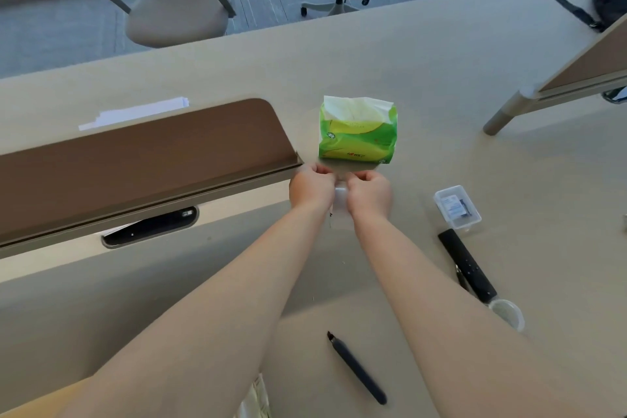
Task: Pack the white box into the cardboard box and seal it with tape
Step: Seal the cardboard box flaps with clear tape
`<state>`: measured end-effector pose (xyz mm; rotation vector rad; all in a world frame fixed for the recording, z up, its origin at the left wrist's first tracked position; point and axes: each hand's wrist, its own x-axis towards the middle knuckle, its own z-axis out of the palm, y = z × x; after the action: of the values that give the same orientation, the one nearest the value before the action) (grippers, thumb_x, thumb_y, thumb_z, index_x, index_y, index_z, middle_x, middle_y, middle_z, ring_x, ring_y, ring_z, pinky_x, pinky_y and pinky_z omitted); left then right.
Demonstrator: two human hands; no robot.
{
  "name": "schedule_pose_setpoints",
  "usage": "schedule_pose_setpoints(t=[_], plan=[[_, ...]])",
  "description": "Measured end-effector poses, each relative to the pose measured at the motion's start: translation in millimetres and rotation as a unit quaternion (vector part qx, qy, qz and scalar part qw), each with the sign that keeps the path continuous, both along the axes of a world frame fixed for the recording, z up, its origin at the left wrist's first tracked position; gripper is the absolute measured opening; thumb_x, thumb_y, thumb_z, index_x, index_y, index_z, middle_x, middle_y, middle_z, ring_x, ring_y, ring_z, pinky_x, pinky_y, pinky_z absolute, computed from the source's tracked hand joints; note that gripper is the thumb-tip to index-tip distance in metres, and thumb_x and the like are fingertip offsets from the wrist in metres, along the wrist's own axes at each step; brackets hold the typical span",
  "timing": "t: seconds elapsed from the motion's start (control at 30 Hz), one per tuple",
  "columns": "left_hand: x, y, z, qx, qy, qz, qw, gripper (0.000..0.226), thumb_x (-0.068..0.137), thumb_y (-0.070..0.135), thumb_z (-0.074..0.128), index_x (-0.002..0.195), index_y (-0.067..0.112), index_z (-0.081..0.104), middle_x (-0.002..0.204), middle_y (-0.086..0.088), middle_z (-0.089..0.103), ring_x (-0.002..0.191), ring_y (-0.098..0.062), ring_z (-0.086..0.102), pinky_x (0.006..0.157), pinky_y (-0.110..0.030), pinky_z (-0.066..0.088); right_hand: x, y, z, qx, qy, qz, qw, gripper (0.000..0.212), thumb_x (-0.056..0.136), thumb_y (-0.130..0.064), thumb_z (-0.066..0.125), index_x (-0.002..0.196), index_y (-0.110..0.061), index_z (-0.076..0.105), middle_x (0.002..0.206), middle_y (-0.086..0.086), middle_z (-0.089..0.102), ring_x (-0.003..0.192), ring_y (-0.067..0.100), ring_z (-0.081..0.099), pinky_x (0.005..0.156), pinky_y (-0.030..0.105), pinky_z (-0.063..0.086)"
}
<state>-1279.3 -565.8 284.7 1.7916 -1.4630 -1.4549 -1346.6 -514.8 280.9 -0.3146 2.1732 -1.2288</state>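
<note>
Both of my hands are stretched out over the middle of the beige table (441, 85). My left hand (310, 188) and my right hand (368, 193) have curled fingers and together hold a small pale, whitish thing (340, 200) between them; it is blurred and mostly hidden, so I cannot tell whether it is the white box or tape. A roll of clear tape (507, 314) lies at the right by my right forearm. No cardboard box is in view.
A green tissue pack (358, 132) stands just beyond my hands. A brown desk divider (146, 153) runs along the left. A clear plastic case (456, 207), a black remote (466, 265) and a black marker (356, 368) lie nearby. Office chairs (176, 10) stand beyond the table.
</note>
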Motion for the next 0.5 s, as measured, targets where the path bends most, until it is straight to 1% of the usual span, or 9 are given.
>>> schedule_pose_setpoints(t=[0.1,0.17,0.2,0.23,0.3,0.33,0.4,0.47,0.5], plan=[[-1,-3,0,-0.009,-0.033,-0.005,0.999,0.009,0.082,0.013,0.064,0.076,0.02,0.064,0.078,0.0,0.068,0.078,-0.022,0.062,0.067,-0.025,0.044,0,-4,-1,0.031,0.047,0.032,0.998,0.008,0.089,-0.021,0.062,0.082,-0.017,0.063,0.073,-0.004,0.061,0.072,0.021,0.056,0.058,0.029,0.034],[-3,-5,1,-0.014,-0.047,-0.014,0.999,0.009,0.083,0.014,0.063,0.077,0.021,0.063,0.076,0.002,0.066,0.077,-0.021,0.061,0.067,-0.023,0.041,-1,-6,-2,0.046,0.059,0.038,0.996,0.005,0.087,-0.022,0.062,0.087,-0.018,0.06,0.082,-0.003,0.063,0.079,0.023,0.059,0.063,0.028,0.037],[-3,-5,1,-0.014,-0.055,-0.018,0.998,0.009,0.083,0.015,0.063,0.076,0.021,0.063,0.072,0.004,0.064,0.076,-0.021,0.061,0.067,-0.023,0.041,-1,-7,-2,0.049,0.053,0.031,0.997,0.011,0.085,-0.022,0.064,0.093,-0.018,0.057,0.088,-0.003,0.063,0.083,0.024,0.06,0.067,0.029,0.04],[-4,-6,1,-0.014,-0.06,-0.02,0.998,0.008,0.082,0.015,0.063,0.077,0.021,0.064,0.069,0.006,0.064,0.076,-0.021,0.062,0.066,-0.024,0.043,-2,-8,-1,0.053,0.04,0.019,0.998,0.022,0.083,-0.022,0.066,0.101,-0.016,0.054,0.092,-0.001,0.063,0.086,0.025,0.059,0.071,0.031,0.043],[-7,-6,0,-0.017,-0.068,-0.022,0.997,0.006,0.08,0.016,0.062,0.08,0.02,0.066,0.072,0.004,0.067,0.078,-0.023,0.065,0.068,-0.027,0.05,-6,-9,-2,0.076,0.013,0.001,0.997,0.04,0.081,-0.024,0.07,0.111,-0.011,0.047,0.095,0.003,0.058,0.085,0.026,0.056,0.073,0.033,0.043],[-8,-6,-1,-0.02,-0.075,-0.023,0.997,0.008,0.079,0.016,0.061,0.082,0.02,0.066,0.077,0.002,0.069,0.081,-0.024,0.065,0.07,-0.028,0.051,-8,-10,-2,0.086,0.002,-0.001,0.996,0.044,0.08,-0.025,0.072,0.111,-0.009,0.046,0.094,0.004,0.056,0.085,0.026,0.054,0.072,0.033,0.042],[-9,-6,-1,-0.031,-0.084,-0.024,0.996,0.01,0.079,0.014,0.059,0.085,0.021,0.064,0.084,0.001,0.069,0.084,-0.025,0.063,0.068,-0.027,0.046,-10,-12,-4,0.096,-0.009,0.001,0.995,0.046,0.077,-0.028,0.073,0.109,-0.007,0.048,0.095,0.006,0.059,0.085,0.028,0.058,0.071,0.032,0.041],[-9,-7,0,-0.029,-0.079,-0.015,0.996,0.014,0.08,0.011,0.057,0.089,0.021,0.055,0.082,0.002,0.062,0.08,-0.024,0.059,0.06,-0.026,0.039,-12,-13,-5,0.096,-0.017,0.002,0.995,0.048,0.074,-0.03,0.073,0.11,-0.005,0.052,0.097,0.009,0.064,0.088,0.03,0.063,0.068,0.032,0.042],[-8,-7,1,-0.023,-0.078,-0.011,0.997,0.016,0.08,0.01,0.056,0.091,0.02,0.051,0.08,0.004,0.058,0.077,-0.023,0.056,0.055,-0.026,0.036,-12,-14,-5,0.096,-0.02,0.005,0.995,0.049,0.074,-0.03,0.072,0.111,-0.005,0.053,0.097,0.009,0.064,0.087,0.03,0.062,0.068,0.032,0.042]])
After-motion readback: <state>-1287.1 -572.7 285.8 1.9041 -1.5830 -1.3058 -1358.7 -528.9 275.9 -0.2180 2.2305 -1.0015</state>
